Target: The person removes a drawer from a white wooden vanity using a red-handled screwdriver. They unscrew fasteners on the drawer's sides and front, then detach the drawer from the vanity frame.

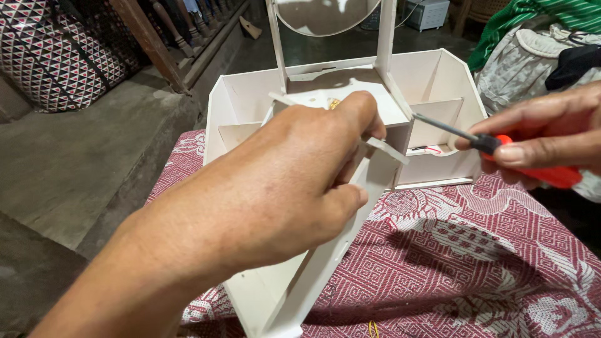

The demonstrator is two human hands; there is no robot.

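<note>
Left hand (pixel 282 188) pinches a loose white panel (pixel 325 250) over the patterned cloth (pixel 476 263). Right hand (pixel 551 134) grips a red-handled screwdriver (pixel 501 147) — tip just beside the white organiser (pixel 432 81) — little room between.

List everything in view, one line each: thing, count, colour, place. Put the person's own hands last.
organiser box: one, white, open compartments, standing on the cloth at centre.
loose panel piece: one, white, long, slanting from the bottom edge up to the box.
mirror frame: one, white uprights with a round glass, rising from the box at the top edge.
screwdriver: one, red handle and metal shaft, tip toward the box's right side.
tablecloth: one, dark red and white pattern, covering the table.
patterned bag: one, red, white and black triangles, top left.
clothes pile: green, grey and black, top right.
left hand: fingers gripping the loose panel piece.
right hand: holding the screwdriver.
</note>
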